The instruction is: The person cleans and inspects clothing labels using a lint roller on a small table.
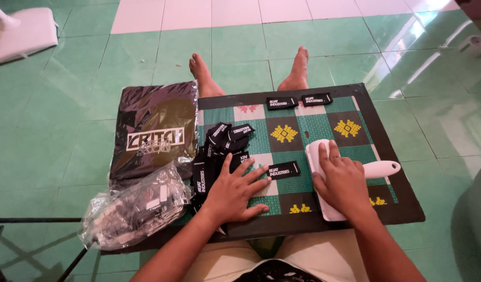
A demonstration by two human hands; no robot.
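Fingers of the left hand (234,192) lie spread flat, gripping nothing, beside a pile of black woven labels (219,151); right hand (342,183) presses a white plastic-handled tool (379,168), fingers extended; three labels (283,169) laid out, the pile remaining.

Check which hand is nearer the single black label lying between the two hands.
Left. The left hand has its fingers almost touching the black label. The right hand rests apart on the white tool, to the label's right.
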